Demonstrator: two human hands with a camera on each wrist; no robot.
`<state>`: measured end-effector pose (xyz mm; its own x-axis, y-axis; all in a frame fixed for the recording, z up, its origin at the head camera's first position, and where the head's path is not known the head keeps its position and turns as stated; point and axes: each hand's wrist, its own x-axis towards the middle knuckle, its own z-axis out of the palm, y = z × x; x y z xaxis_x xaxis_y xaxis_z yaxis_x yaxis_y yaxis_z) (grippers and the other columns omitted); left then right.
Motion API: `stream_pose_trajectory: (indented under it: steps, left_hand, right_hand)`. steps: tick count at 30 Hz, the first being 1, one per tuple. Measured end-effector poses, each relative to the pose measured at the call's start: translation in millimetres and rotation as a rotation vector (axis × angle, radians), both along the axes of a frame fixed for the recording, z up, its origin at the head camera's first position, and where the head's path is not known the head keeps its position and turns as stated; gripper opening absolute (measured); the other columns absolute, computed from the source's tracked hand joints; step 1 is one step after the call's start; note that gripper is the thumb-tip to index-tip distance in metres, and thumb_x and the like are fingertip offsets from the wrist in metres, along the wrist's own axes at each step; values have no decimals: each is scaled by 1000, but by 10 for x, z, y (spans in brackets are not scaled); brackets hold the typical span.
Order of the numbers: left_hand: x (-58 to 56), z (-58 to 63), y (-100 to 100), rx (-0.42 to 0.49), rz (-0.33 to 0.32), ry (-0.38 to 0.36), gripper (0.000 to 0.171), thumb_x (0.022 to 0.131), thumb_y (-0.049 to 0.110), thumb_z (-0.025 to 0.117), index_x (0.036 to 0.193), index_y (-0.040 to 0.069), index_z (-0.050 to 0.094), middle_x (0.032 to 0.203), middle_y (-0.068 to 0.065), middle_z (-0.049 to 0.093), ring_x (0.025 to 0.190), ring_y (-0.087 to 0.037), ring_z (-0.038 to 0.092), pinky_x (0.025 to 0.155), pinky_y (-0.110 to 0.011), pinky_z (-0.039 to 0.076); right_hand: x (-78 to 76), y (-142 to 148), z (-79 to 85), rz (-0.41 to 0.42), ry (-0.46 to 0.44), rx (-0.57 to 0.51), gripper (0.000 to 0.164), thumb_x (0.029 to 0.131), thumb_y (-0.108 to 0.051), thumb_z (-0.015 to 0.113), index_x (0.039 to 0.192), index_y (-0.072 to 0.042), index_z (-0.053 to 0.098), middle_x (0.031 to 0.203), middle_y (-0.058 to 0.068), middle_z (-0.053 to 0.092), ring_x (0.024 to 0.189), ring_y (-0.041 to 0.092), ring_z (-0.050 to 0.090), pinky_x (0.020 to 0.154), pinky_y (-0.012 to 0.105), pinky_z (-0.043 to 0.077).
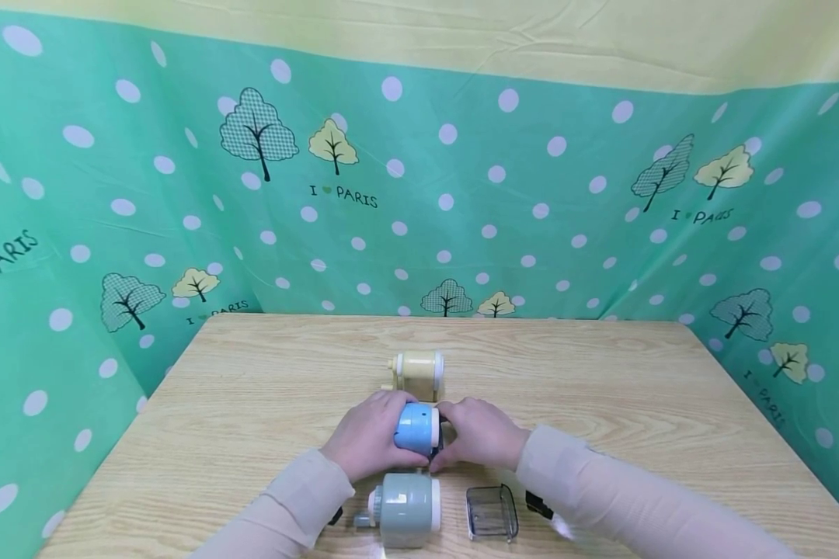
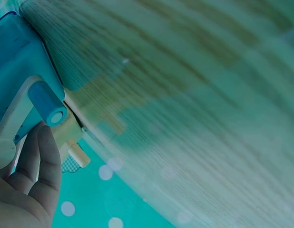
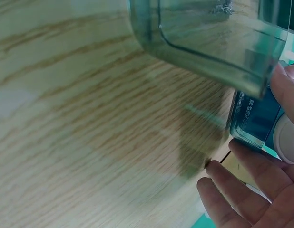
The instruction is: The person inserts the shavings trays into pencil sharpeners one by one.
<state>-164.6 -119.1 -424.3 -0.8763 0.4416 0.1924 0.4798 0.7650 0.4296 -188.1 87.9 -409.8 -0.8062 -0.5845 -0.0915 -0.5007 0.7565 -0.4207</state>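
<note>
Drawer of clear plastic and grey-green sharpener rested on a wooden surface in front of the blue sharpener. A person's left grip clasped the blue sharpener, while the right grip pinched its see-through bin. Behind the blue sharpener stood a cream sharpener; farthest back hung a polka-dot cloth.

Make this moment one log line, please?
left hand: holds blue pencil sharpener; right hand: grips its drawer; nearby: yellow sharpener, gray-green sharpener

The head view is bright, both wrist views dimmer and green-tinted.
</note>
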Motion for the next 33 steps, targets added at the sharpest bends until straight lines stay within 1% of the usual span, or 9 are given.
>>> stream_pose_trajectory:
  steps: [5,13,22,33]
  left_hand:
    - [3,1,0,1,-1,10,72,67,53,83,120,10,60,106,1,64,93,-14,56,78,-38,54]
    - [-1,-6,-7,-1,-6,14,73,67,55,82,120,10,60,106,1,64,93,-14,56,78,-38,54]
    - [4,4,-5,3,-8,10,74,66,55,82,120,9,60,107,1,64,94,-14,56,79,-38,54]
    - [-1,-15,-2,-6,-9,13,75,66,57,81,120,9,60,108,0,64,95,-15,57,80,-38,54]
  right_hand:
    - [-5,3,6,-1,-2,-11,77,61,-53,85,118,-4,69,110,10,76,97,22,70,89,40,55]
    - [-19,-3,-21,7,-6,-29,76,62,-52,85,119,-5,69,111,10,76,99,21,70,90,38,55]
    - [-19,-22,-27,-9,-48,-45,76,62,-50,86,120,-6,66,109,9,76,98,19,70,89,37,55]
    - [4,-37,-11,-10,-35,-56,75,61,-48,87,118,-5,66,104,6,75,92,14,69,85,34,56]
